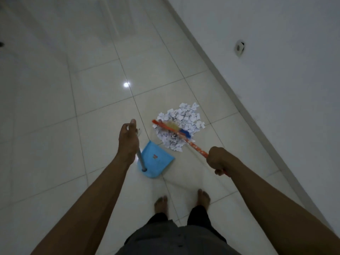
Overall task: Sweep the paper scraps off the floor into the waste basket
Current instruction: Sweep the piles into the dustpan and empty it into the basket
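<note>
On the floor (92,89) near the wall (276,52): paper scraps (184,115) heaped just beyond the blue dustpan (156,157) | left hand (128,142) grips dustpan pole (140,161); right hand (217,161) grips broom stick (195,144) | step: loading pan | next: pull bristles (184,132) toward pan.
</note>
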